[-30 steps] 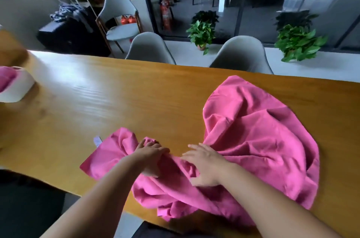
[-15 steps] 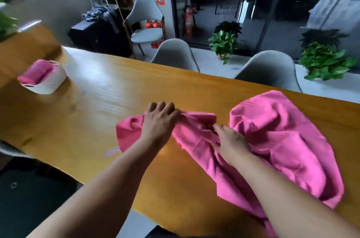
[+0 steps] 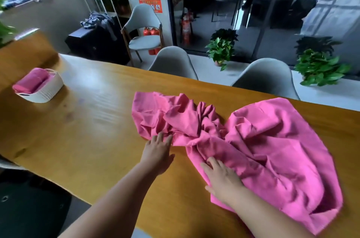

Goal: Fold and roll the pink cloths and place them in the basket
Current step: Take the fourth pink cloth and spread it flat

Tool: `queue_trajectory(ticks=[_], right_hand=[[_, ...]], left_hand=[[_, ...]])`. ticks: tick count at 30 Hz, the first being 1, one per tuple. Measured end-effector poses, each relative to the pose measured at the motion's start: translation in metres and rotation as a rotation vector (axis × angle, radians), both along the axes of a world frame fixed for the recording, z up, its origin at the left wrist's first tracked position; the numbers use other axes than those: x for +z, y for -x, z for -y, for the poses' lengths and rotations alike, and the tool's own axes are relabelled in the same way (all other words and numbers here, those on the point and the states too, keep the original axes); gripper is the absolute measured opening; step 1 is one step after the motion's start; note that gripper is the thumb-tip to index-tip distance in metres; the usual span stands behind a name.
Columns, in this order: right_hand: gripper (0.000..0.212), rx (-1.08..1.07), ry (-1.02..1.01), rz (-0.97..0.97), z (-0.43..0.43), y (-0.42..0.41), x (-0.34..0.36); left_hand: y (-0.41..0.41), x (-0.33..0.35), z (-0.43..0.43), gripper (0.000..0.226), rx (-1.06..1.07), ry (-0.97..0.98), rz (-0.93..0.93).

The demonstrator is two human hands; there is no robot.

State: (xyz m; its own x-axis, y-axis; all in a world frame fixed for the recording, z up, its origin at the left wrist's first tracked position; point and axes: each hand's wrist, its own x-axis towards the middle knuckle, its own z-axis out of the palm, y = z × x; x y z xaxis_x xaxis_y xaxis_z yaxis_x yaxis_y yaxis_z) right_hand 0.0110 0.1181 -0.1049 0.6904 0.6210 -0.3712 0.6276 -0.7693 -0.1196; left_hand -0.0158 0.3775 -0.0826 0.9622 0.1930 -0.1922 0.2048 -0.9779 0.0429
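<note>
A large crumpled pink cloth (image 3: 263,140) lies spread across the wooden table (image 3: 87,130), bunched in the middle. My left hand (image 3: 158,152) lies flat on the table with straight fingers, its fingertips touching the cloth's near left edge. My right hand (image 3: 222,177) rests flat on the cloth's near edge, fingers spread. At the far left stands a white basket (image 3: 44,91) with a rolled pink cloth (image 3: 31,83) inside it.
Two grey chairs (image 3: 173,62) stand behind the table's far edge, with potted plants (image 3: 220,50) on the floor by a glass wall. The table's near edge runs just under my forearms. Bare wood lies between the basket and the cloth.
Both hands have let go of the bunched cloth and now lie flat. The cloth's left part has been thrown farther away and spread wider across the table.
</note>
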Motion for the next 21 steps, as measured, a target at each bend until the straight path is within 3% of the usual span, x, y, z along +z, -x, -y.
queue_trajectory(ticks=[3, 7, 9, 11, 14, 15, 17, 21], right_hand=[[0.082, -0.030, 0.094, -0.057, -0.002, 0.002, -0.001], [0.032, 0.031, 0.386, -0.295, -0.007, -0.002, 0.018], [0.031, 0.087, 0.544, -0.414, -0.016, -0.004, 0.027], [0.031, 0.087, 0.474, -0.393, -0.030, -0.010, 0.038], [0.023, -0.049, 0.018, -0.210, -0.062, -0.020, 0.049], [0.026, -0.083, -0.122, -0.149, -0.074, -0.022, 0.048], [0.047, -0.069, -0.209, -0.120, -0.099, -0.027, 0.042], [0.085, -0.068, -0.003, -0.241, -0.131, -0.031, 0.022]], left_hand=[[-0.009, -0.007, -0.015, 0.091, 0.036, 0.036, -0.027], [-0.023, -0.008, -0.031, 0.084, 0.032, 0.050, 0.039], [-0.035, -0.010, -0.043, 0.078, 0.055, 0.077, 0.100], [-0.047, -0.015, -0.056, 0.080, 0.026, 0.084, 0.072], [-0.061, -0.024, -0.075, 0.084, -0.062, 0.080, -0.046], [-0.065, -0.023, -0.080, 0.084, -0.068, 0.090, -0.078], [-0.068, -0.028, -0.091, 0.078, -0.069, 0.133, -0.142], [-0.057, -0.038, -0.108, 0.075, -0.045, 0.137, -0.160]])
